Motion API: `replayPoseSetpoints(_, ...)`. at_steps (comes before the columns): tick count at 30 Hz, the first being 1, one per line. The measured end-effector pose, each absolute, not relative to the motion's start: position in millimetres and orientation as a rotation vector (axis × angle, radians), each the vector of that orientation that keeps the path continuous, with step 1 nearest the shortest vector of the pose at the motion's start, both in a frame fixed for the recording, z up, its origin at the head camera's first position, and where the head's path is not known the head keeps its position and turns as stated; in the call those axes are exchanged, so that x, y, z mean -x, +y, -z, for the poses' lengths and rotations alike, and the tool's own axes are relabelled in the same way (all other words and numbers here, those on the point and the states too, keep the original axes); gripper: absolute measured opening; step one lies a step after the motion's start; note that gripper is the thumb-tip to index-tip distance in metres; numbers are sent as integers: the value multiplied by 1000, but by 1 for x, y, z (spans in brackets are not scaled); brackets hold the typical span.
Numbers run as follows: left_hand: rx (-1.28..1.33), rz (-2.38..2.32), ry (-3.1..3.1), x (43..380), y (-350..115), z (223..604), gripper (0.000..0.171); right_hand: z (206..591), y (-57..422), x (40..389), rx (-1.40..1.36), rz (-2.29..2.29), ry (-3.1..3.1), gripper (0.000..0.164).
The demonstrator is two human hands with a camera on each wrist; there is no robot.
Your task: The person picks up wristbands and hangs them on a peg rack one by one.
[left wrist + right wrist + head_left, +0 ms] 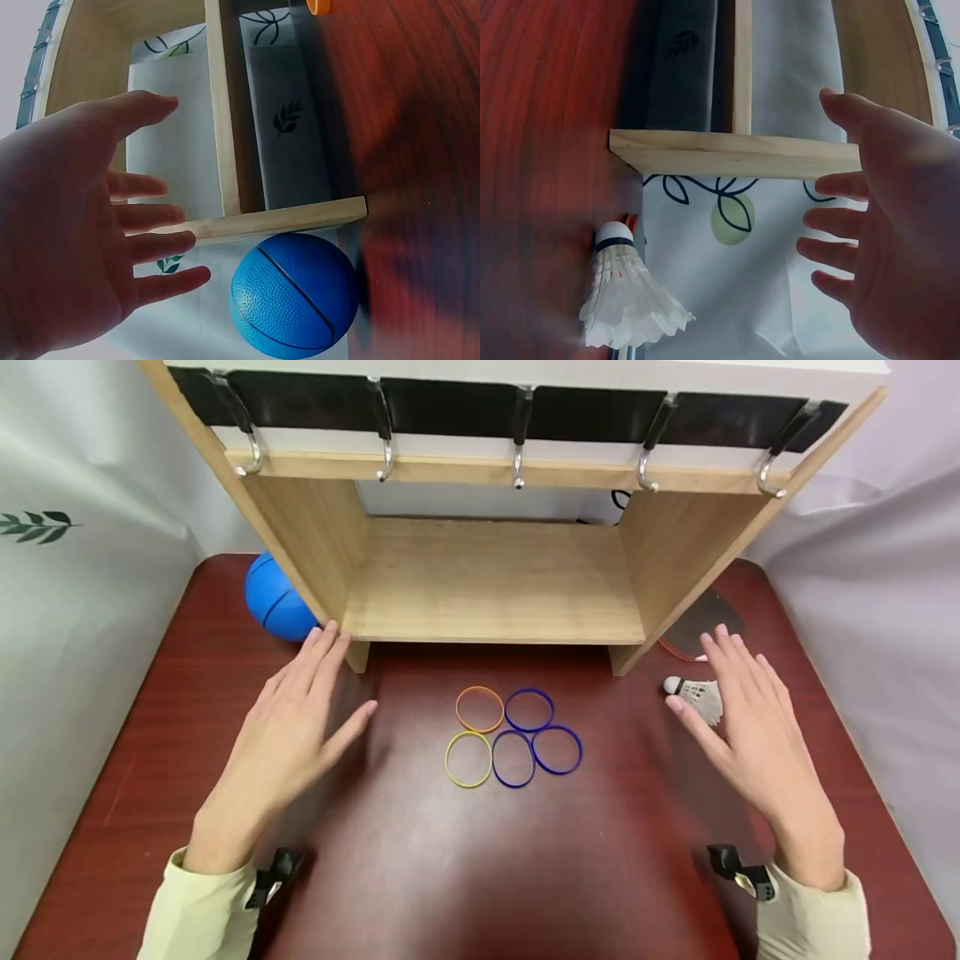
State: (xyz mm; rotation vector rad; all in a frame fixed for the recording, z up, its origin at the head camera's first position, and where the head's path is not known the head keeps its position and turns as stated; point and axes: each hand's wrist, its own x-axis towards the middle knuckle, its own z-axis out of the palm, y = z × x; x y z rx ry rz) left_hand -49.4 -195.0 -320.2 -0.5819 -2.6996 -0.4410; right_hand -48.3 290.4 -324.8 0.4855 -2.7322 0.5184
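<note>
My left hand (288,727) hovers over the left of the table, fingers straight and thumb apart, holding nothing. Its fingertips overlap the shelf's left front corner in the head view, near a blue ball (277,597) with black seams. On the other side my right hand (757,739) is held the same way, palm inward. It partly covers a white shuttlecock (697,695), which shows whole in the right wrist view. Between the hands lie thin rings: an orange ring (478,687), a yellow ring (468,787) and three dark blue rings, one blue ring (513,787) beside the yellow.
A wooden shelf unit (495,602) stands at the back of the dark red table (450,877). Several metal hooks (518,460) hang along its upper front bar. Behind the right hand lies a dark, red-rimmed round thing (705,618), partly hidden. Pale cloth (90,635) surrounds the table.
</note>
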Motion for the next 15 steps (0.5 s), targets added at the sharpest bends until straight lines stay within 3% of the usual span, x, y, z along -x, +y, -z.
replayPoseSetpoints(7,419,757,-2521,58,-191,317,67,324,277,50,-535,-522,-2647,76)
replayPoseSetpoints(15,98,1170,-2100,79,-178,289,51,333,242,53,-747,-501,-2611,55)
